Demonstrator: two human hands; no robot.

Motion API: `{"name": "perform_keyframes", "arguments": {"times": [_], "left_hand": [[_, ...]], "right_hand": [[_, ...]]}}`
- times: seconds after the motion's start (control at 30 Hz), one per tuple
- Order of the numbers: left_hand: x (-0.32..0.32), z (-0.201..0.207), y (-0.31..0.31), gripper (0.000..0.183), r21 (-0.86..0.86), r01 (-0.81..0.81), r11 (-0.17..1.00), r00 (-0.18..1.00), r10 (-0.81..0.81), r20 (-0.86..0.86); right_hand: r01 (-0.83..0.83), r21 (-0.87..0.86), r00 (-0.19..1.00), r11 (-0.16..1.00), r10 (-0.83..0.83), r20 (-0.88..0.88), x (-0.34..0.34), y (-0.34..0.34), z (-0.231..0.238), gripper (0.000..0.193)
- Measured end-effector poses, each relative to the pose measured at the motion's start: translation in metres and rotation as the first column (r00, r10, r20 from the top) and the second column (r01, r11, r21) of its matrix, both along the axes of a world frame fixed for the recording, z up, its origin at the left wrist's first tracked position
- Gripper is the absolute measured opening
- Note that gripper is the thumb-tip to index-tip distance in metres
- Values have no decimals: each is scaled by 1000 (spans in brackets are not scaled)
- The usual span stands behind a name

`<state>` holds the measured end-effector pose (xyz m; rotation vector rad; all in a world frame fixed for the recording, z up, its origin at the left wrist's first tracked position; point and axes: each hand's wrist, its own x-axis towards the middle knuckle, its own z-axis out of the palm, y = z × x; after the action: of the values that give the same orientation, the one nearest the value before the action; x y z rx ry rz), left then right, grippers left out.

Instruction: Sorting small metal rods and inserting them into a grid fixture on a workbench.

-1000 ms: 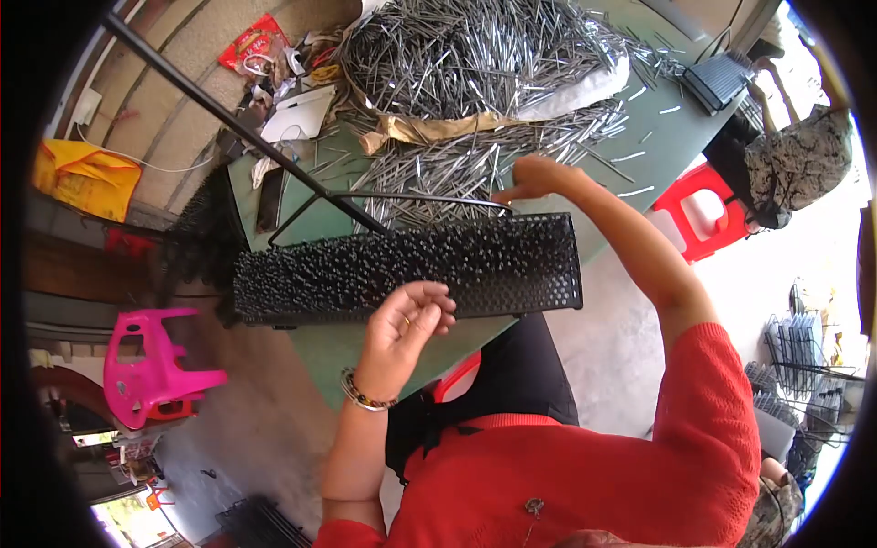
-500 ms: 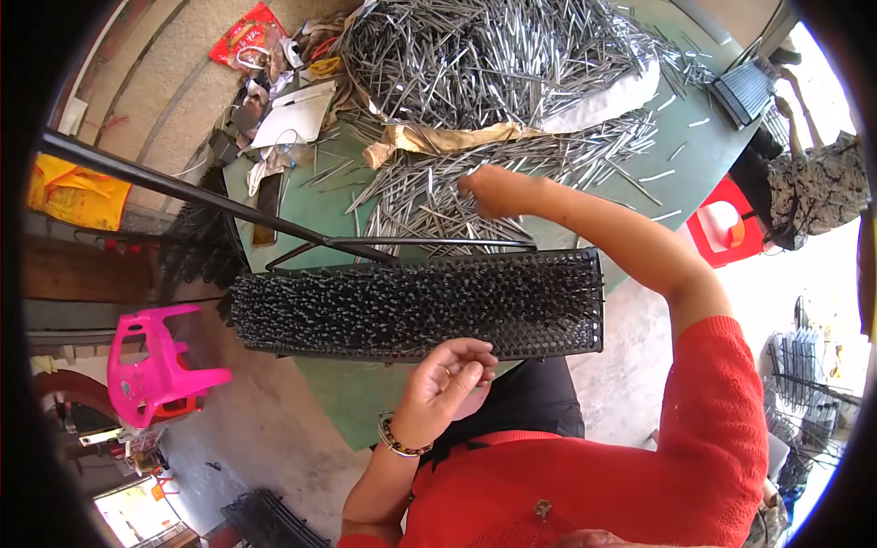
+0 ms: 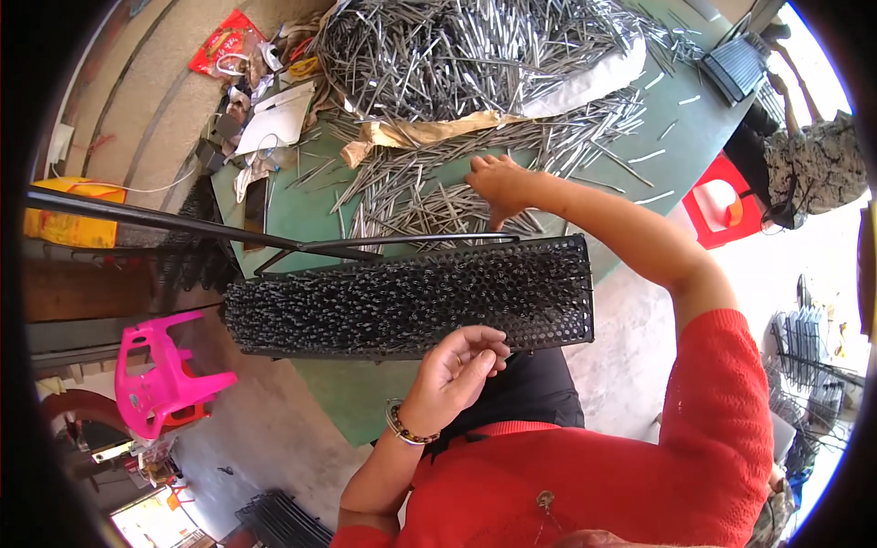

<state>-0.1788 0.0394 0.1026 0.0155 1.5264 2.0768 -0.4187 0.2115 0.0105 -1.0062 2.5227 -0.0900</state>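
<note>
So the black rack (image 3: 568, 326) sits along the near edge of the green table (image 3: 320, 393), right in front of the person. It's a long thing full of little holes, and most of them have short metal pins (image 3: 347, 306) poking up, packed tight except for a barer strip at the near right corner. A black metal bar (image 3: 155, 214) sticks out from its back, off to the left.

Left hand (image 3: 464, 367) is at the rack's near edge, palm up, fingers curled with the thumb close to the tips (can't tell if anything's pinched in there, or if it's touching the rack). Right hand (image 3: 500, 189) is over the loose metal sticks (image 3: 420, 208) just behind the rack, thumb and fingers spread apart.

Further back there's a huge heap of sticks (image 3: 457, 59), with a white pad (image 3: 276, 119) and a red packet (image 3: 227, 46) left of it. Pink stool (image 3: 164, 376) on the floor at left, red chair (image 3: 722, 203) at right, near another person (image 3: 818, 164).
</note>
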Motion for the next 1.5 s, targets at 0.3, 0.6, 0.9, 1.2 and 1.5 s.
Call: {"name": "perform_keyframes", "arguments": {"times": [0.3, 0.6, 0.9, 1.2, 1.5], "left_hand": [[-39, 26, 27, 25, -104, 71, 992, 993, -80, -84], [-53, 22, 47, 23, -102, 130, 986, 991, -130, 3], [-103, 36, 52, 23, -55, 71, 996, 997, -70, 25], [-202, 6, 84, 41, -241, -446, 862, 829, 499, 253], [-316, -94, 129, 62, -477, -606, 637, 792, 537, -289]], "right_hand": [[25, -66, 999, 998, -23, 25, 6, 9, -5, 70], [-97, -135, 991, 986, 84, -102, 6, 10, -16, 45], [-109, -260, 877, 960, -30, -479, -1, 16, -50, 21], [88, -814, 966, 575, -250, -72, -53, 50, 4, 25], [-101, -918, 906, 383, -346, -244, -54, 53, -10, 43]]}}
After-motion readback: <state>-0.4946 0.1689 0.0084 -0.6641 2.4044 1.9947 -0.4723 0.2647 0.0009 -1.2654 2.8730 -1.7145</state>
